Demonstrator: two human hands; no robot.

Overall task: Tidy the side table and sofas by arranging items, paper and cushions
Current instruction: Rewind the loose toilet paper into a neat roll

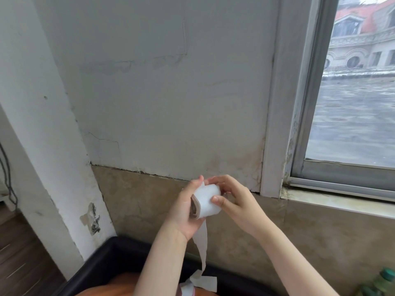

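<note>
A white toilet paper roll (207,201) with a brown cardboard core is held up in front of the wall. My left hand (184,212) grips it from the left and below, fingers curled over its top. My right hand (233,198) pinches the roll from the right, thumb on its front face. A loose strip of paper (202,248) hangs down from the roll and ends in a crumpled tail (203,284) over the sofa.
A dark sofa back (111,251) runs along the bottom, with an orange cushion (111,288) partly visible. A green-capped bottle (382,282) stands at the lower right. A window (352,103) and its sill (333,199) are on the right; wooden floor (19,253) on the left.
</note>
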